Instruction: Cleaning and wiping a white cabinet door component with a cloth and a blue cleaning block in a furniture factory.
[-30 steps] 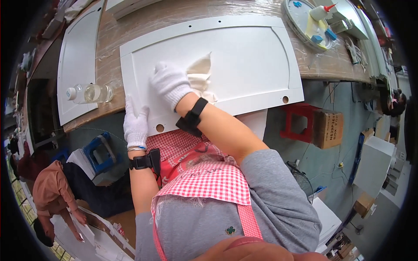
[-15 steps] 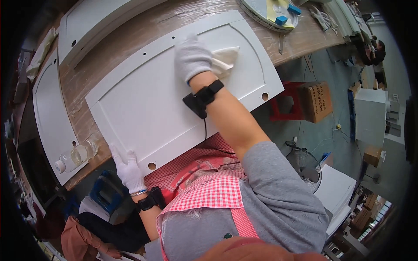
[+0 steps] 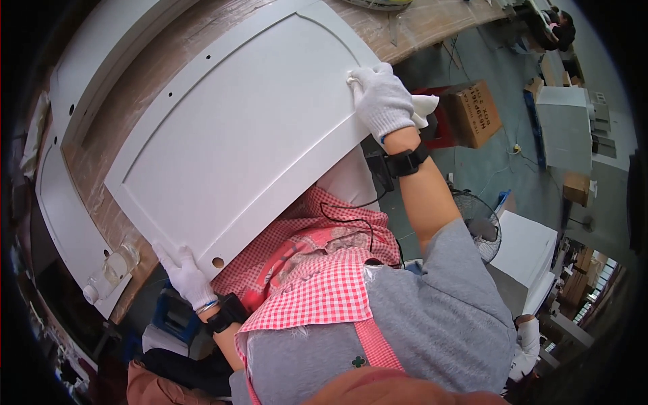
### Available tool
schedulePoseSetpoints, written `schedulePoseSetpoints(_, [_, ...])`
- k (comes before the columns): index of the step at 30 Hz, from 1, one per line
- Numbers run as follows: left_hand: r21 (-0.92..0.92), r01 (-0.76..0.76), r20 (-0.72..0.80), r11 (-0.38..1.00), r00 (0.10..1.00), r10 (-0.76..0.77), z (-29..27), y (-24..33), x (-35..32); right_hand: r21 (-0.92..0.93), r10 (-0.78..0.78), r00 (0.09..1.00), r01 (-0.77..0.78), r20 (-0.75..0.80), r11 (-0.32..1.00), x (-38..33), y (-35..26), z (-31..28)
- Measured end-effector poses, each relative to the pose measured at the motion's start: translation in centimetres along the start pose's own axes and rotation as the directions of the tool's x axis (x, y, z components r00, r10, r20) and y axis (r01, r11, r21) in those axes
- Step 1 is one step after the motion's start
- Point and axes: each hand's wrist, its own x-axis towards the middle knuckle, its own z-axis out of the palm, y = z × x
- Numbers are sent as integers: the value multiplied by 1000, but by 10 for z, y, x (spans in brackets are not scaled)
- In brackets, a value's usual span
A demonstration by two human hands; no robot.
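A white panel [image 3: 250,128] with a curved far edge, a grooved border and small drilled holes lies tilted across the bench. My gloved left hand [image 3: 185,278] grips its near-left corner, thumb on the face and a finger along the side edge. At the panel's right end, my gloved right hand [image 3: 385,100] is closed round a white cloth [image 3: 424,110], pressing part of it on the panel's edge. The rest of the cloth sticks out past my wrist. The right hand covers the panel's near-right corner.
The wooden bench [image 3: 91,182] carries another white panel [image 3: 71,209] at left, a thick white piece [image 3: 101,54] behind, and a clear bottle [image 3: 111,273] near its edge. A cardboard box [image 3: 470,113] and a fan [image 3: 476,226] stand at right. Another person [image 3: 557,30] is far right.
My right hand has swept the cloth from the panel's upper middle rightward and nearer, to its right end. My left hand keeps its corner. The view has shifted.
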Motion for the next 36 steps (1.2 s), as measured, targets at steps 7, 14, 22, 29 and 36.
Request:
schedulePoseSetpoints(7, [61,-3,-10,998,1000,4,-4,-13,9,393,-695,697,598,173,698,-94,-245,74])
schedulePoseSetpoints(14, [79,-39,-46,996,998,42,4,-8,11,730,-819,307,372,486,573,-65,-222,-45])
schedulePoseSetpoints(22, [39,1,-20,999,1000,0,-2,1,-1,318,-95,369,884,-924,342,100,-250,-118])
schedulePoseSetpoints(29, [-15,19,17,1000,1000,-19,2,-5,5,328,-548,825,561,-140,760,124,-208,30])
schedulePoseSetpoints(36, [44,15,-26,999,1000,-14,-4,0,4,182,-341,890,405,-302,896,171,-66,9])
